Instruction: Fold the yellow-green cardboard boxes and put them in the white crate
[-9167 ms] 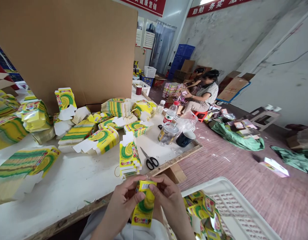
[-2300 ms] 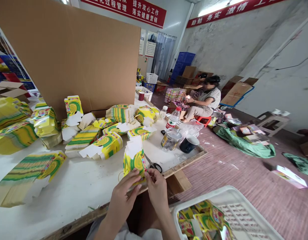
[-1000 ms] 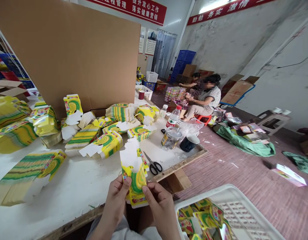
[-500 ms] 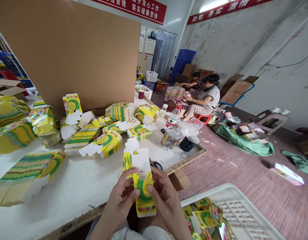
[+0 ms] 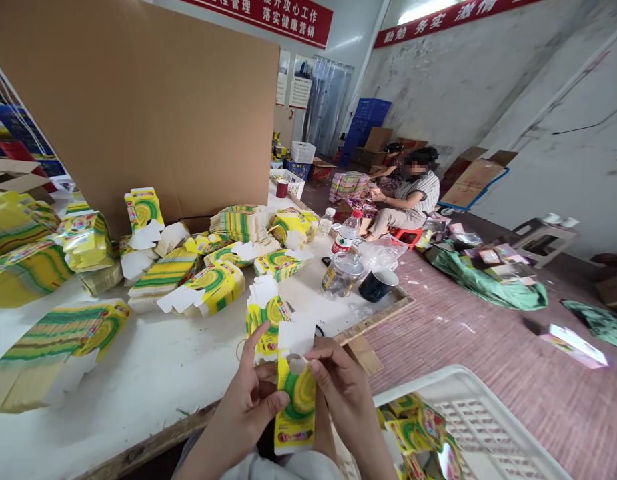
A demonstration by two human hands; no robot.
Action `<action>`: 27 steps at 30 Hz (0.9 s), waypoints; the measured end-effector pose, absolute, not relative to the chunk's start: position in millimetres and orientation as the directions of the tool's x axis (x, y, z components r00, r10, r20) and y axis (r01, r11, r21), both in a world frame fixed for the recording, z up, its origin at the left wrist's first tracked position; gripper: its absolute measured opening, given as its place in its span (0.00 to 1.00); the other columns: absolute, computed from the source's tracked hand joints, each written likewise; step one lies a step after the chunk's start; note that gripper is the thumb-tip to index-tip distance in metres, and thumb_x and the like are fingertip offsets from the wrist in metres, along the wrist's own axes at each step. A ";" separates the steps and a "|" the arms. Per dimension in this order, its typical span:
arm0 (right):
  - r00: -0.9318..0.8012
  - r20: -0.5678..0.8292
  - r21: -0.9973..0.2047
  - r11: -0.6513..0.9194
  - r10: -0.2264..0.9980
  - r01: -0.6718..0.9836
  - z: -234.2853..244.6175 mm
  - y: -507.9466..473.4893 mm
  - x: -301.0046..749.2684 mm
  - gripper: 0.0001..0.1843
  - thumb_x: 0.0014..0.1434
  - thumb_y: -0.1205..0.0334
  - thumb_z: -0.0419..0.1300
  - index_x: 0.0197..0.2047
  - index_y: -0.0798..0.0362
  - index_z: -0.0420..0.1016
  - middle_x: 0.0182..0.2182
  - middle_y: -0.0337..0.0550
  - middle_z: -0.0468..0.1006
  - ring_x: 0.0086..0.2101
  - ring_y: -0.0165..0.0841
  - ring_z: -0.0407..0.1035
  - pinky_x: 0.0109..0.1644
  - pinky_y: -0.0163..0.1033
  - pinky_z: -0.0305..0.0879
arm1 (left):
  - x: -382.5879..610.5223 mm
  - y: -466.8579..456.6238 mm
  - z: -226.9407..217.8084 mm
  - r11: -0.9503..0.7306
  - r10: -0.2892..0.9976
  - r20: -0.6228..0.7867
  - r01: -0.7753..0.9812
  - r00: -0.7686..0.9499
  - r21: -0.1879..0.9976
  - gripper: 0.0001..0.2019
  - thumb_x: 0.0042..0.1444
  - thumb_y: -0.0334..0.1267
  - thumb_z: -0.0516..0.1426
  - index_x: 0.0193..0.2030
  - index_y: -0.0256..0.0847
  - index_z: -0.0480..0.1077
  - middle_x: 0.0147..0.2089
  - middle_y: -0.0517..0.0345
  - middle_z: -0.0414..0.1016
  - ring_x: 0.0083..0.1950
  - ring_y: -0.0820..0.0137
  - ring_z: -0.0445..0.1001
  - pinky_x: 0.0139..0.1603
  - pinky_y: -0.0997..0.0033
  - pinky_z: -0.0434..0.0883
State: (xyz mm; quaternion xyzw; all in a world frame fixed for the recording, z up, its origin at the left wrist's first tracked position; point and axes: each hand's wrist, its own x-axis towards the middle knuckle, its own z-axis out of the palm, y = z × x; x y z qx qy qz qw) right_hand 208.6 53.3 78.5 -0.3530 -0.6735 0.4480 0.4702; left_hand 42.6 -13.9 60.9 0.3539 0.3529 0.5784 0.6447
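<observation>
A small yellow-and-green carton (image 5: 297, 407) stands upright in front of me, its white top flap (image 5: 294, 337) raised and a round cut-out below it. My left hand (image 5: 253, 393) grips the carton's left edge, thumb on the front and index finger lifted. Closed at the upper right edge beside the cut-out is my right hand (image 5: 341, 377), thumb and fingers pinching there. Just behind the carton lies a small stack of flat cartons (image 5: 265, 310) on the white table (image 5: 153, 360). Scissors behind my right hand are mostly hidden.
Stacks of yellow cartons (image 5: 58, 353) cover the table's left and back, before a large cardboard sheet (image 5: 153, 100). A jar (image 5: 342, 275), a dark mug (image 5: 378, 285) and a bottle (image 5: 345, 233) stand right. A white basket (image 5: 488, 413) holds cartons. Two people sit beyond.
The carton has shifted slightly right and down. My right hand has moved up to its top edge, and my left index finger has lifted off it.
</observation>
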 end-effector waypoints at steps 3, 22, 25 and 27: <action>-0.207 0.349 -0.930 0.365 0.914 0.048 78.2 53.1 206.5 0.05 0.64 0.58 0.63 0.42 0.49 0.78 0.36 0.43 0.80 0.36 0.35 0.77 0.39 0.34 0.73 | 41.5 -11.9 63.0 0.092 0.992 -0.035 -0.492 0.123 0.866 0.33 0.59 0.43 0.65 0.68 0.50 0.57 0.54 0.46 0.81 0.45 0.59 0.82 0.42 0.65 0.75; -0.390 0.148 -0.773 0.352 0.909 0.527 83.8 50.5 202.1 0.20 0.57 0.62 0.59 0.54 0.51 0.73 0.23 0.33 0.71 0.22 0.33 0.68 0.27 0.34 0.62 | 36.4 -11.0 56.6 0.060 0.997 -0.041 -0.312 0.065 0.948 0.26 0.62 0.45 0.62 0.66 0.47 0.63 0.50 0.48 0.81 0.42 0.63 0.79 0.44 0.65 0.73; -0.376 0.117 -0.761 0.326 0.919 0.561 84.0 49.9 201.7 0.19 0.59 0.61 0.59 0.54 0.51 0.72 0.18 0.30 0.66 0.20 0.33 0.64 0.25 0.35 0.58 | 37.0 -11.0 56.3 0.072 0.997 -0.057 -0.307 0.058 0.949 0.27 0.62 0.45 0.62 0.66 0.46 0.63 0.49 0.47 0.81 0.40 0.63 0.78 0.43 0.65 0.73; -0.381 0.105 -0.768 0.318 0.919 0.556 82.3 49.7 200.8 0.18 0.60 0.60 0.58 0.53 0.51 0.71 0.18 0.30 0.66 0.19 0.33 0.63 0.25 0.35 0.57 | 37.8 -10.9 57.1 0.083 0.996 -0.069 -0.311 0.056 0.947 0.27 0.61 0.46 0.62 0.66 0.46 0.64 0.49 0.47 0.81 0.41 0.61 0.79 0.43 0.64 0.74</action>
